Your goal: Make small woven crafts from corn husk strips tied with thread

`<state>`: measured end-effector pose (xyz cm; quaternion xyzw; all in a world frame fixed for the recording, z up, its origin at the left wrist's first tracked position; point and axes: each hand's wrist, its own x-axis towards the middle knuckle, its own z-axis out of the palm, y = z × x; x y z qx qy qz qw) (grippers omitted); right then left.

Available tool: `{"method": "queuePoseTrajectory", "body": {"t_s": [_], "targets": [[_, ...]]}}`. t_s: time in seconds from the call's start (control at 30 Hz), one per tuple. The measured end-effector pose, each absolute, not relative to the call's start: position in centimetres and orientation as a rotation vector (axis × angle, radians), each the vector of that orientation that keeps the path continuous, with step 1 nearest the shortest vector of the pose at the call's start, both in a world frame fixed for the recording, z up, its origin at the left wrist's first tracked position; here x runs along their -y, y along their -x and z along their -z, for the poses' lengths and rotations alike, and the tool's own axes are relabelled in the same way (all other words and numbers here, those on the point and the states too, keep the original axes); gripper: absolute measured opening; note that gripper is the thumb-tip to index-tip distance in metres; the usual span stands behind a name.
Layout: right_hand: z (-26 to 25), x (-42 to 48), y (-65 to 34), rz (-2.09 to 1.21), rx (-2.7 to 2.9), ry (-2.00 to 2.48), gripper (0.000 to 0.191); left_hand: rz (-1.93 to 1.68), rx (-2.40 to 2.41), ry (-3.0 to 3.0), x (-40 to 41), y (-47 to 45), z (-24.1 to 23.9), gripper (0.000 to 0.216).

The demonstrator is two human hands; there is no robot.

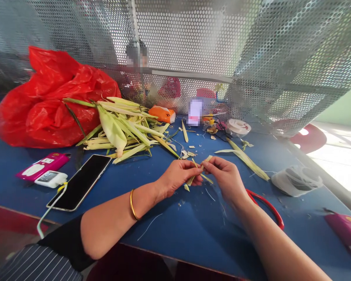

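My left hand (pixel 177 175) and my right hand (pixel 224 177) meet over the blue table (pixel 169 226), both pinching thin yellow-green leaf strips (pixel 199 171) that cross between the fingertips. A gold bangle (pixel 132 204) circles my left wrist. A pile of pale green palm leaves (pixel 123 127) lies beyond my left hand. One long loose leaf (pixel 247 159) rests beyond my right hand.
A red plastic bag (pixel 51 99) bulks at the back left. A phone (pixel 80 180), a white charger (pixel 50 178) and a pink case (pixel 43 164) lie at left. Red-handled scissors (pixel 269 208), a white bag (pixel 296 180), an orange box (pixel 162 114), a tape roll (pixel 238 127). Perforated metal screen (pixel 222 47) behind.
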<state>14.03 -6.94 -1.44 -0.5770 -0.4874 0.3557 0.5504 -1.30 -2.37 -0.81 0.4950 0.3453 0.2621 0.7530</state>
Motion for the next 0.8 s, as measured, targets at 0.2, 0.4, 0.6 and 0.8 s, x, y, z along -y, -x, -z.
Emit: {"method": "queuePoseTrajectory", "body": {"t_s": [0.2,0.4,0.6,0.8], "targets": [[2.3,7.1,-13.9,-0.668,1.133,1.459,0.026,-0.567,-0.751,-1.13,2.7,1.1,1.0,0.027],[1.7,6.6,-14.2,-0.796,1.03,1.445,0.032,-0.591,-0.812,-1.021,2.7,1.0,0.8,0.023],[1.0,7.0,-14.7,-0.463,1.13,1.454,0.025,-0.591,-0.835,-1.008,2.4,1.2,0.4,0.022],[1.3,7.6,-13.7,-0.222,1.635,1.416,0.009,-0.647,-0.772,-1.216,3.0,0.9,0.9,0.01]]}}
